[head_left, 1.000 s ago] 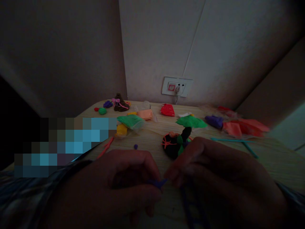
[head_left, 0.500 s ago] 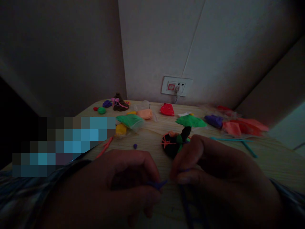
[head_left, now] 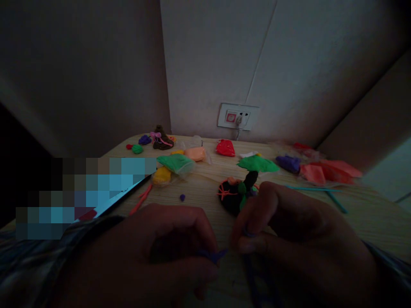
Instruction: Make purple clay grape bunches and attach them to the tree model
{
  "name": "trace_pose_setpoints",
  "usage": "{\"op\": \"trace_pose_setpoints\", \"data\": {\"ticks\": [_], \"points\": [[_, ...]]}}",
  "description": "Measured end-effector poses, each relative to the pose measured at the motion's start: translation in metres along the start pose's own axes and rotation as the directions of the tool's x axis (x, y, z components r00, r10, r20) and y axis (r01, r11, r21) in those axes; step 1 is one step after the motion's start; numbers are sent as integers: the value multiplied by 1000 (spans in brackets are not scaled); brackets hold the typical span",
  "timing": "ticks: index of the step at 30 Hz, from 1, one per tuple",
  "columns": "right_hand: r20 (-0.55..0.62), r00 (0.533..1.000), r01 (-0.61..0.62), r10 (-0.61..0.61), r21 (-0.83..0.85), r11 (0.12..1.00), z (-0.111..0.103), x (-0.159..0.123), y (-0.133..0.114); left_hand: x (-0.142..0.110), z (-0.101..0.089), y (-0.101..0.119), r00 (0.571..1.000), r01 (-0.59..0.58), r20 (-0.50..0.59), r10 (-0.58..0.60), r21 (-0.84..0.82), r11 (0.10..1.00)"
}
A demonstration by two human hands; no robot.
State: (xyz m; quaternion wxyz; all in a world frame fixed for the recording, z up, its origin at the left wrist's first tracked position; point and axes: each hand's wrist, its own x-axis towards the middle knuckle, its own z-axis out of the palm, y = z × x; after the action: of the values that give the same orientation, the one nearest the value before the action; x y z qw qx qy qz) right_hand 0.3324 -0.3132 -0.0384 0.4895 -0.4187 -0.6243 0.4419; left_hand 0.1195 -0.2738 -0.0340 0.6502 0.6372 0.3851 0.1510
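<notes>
purple piece point(head_left: 217, 257) | small, soft-looking, pointed | pinched in left hand point(head_left: 154, 244), tip jutting right, slightly upward | purple strip point(head_left: 248, 233) | thin, curved | between right hand's point(head_left: 298, 237) thumb and forefinger, apart from purple piece

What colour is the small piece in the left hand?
The small piece in the left hand is bluish purple, seen in the head view.
</notes>
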Motion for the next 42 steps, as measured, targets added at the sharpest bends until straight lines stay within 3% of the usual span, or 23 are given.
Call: {"op": "trace_pose_setpoints", "data": {"ticks": [4,6,12,19,23,29,34,42], "points": [[72,989,-136,126,154,979,2,-1,1,-2,-2,-4,1000,-2,-5,2,17,1000],[101,987,-144,127,179,973,3,-1,2,-4,-1,-10,1000,-3,-9,3,16,1000],[128,991,26,-25,-2,1000,-3,-3,3,-7,3,-17,1000,-3,2,3,-45,999],[2,1000,30,-30,-160,987,1,-1,-2,-6,4,-11,1000,-1,29,1,-25,1000],[-10,999,43,-45,-168,985,6,3,-1,-6,4,-8,999,-5,45,7,-33,999],[-18,1000,-23,23,2,1000,2,1,5,-6,4,-12,999,-13,35,13,-20,1000],[71,991,-131,117,247,960,-2,2,6,-9,5,-16,1000,-27,11,27,-17,1000],[134,986,-133,102,246,960,0,-2,7,-8,4,-16,999,-33,-6,33,-49,998]]}}
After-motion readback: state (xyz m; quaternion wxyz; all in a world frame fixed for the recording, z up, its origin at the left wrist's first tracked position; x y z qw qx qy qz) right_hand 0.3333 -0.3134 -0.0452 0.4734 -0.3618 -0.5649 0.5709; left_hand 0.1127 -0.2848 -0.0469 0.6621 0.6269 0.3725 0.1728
